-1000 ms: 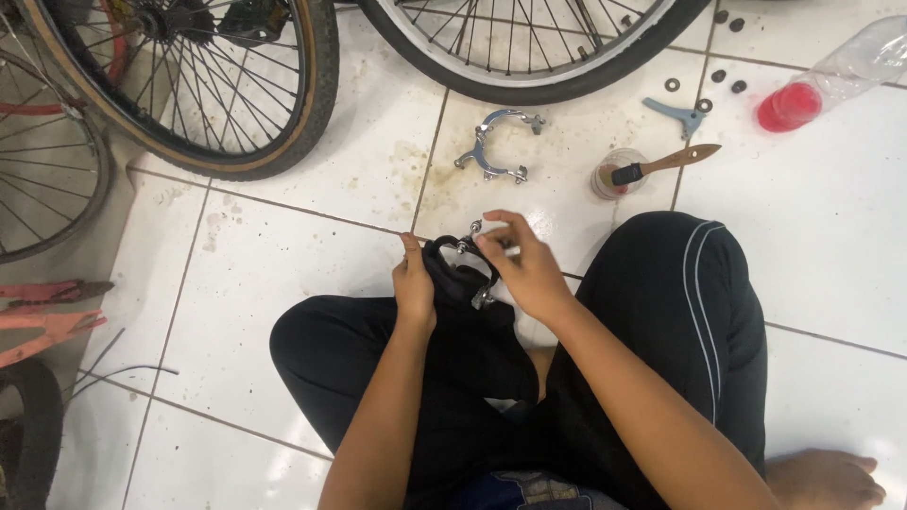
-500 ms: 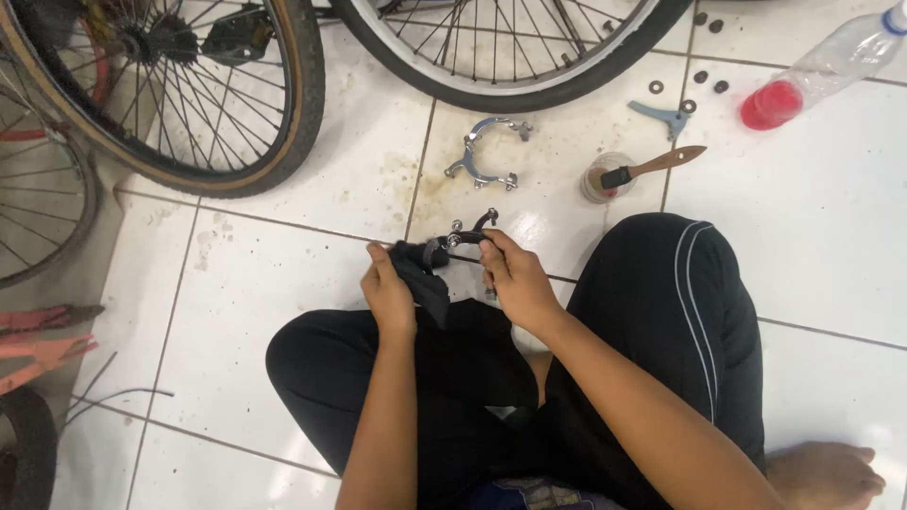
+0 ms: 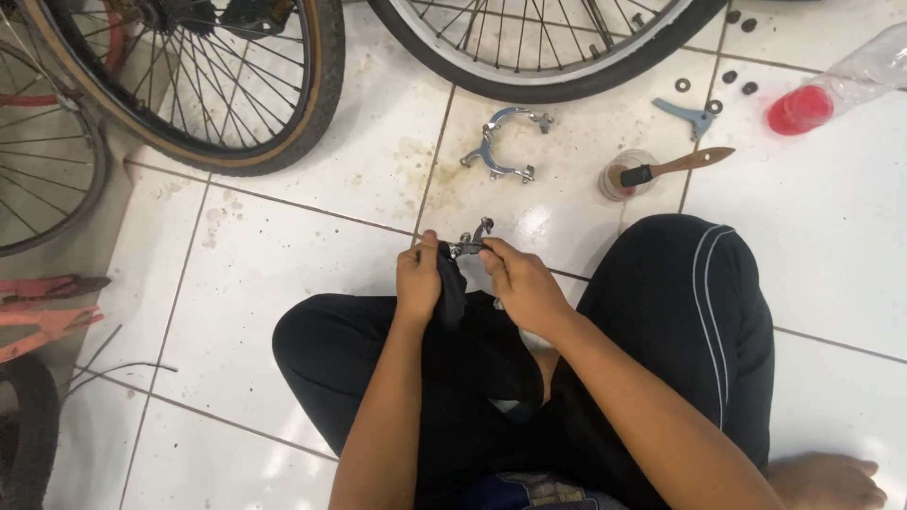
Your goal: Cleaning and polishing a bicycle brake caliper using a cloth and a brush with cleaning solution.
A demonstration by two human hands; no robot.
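Head view: metal brake part pinched between left hand and right hand.

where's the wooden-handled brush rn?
Head view, upper right: the brush lies on the white tile floor, its head on a small round tin, just beyond the person's right knee and below the blue tool.

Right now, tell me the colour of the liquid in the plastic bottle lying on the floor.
Red, pooled in the clear bottle at the top right of the head view.
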